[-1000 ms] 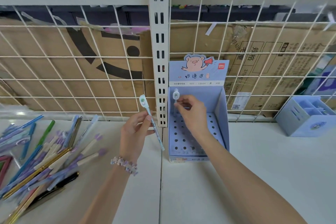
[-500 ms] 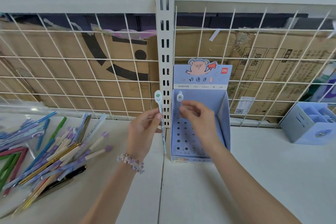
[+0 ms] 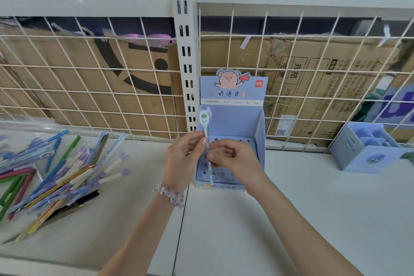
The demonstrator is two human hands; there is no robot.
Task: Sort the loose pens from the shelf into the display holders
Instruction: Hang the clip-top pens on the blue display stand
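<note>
Head view: left hand and right hand both pinch an upright cartoon-topped pen above the blue display holder at the shelf's back edge; loose pens lie piled at its left edge.

Pen pile cut off (left edge).

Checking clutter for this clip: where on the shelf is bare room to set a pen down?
Bare shelf lies between the pig display box and the blue divided holder, and in front near the camera. The left end is crowded with the loose pen pile.
</note>
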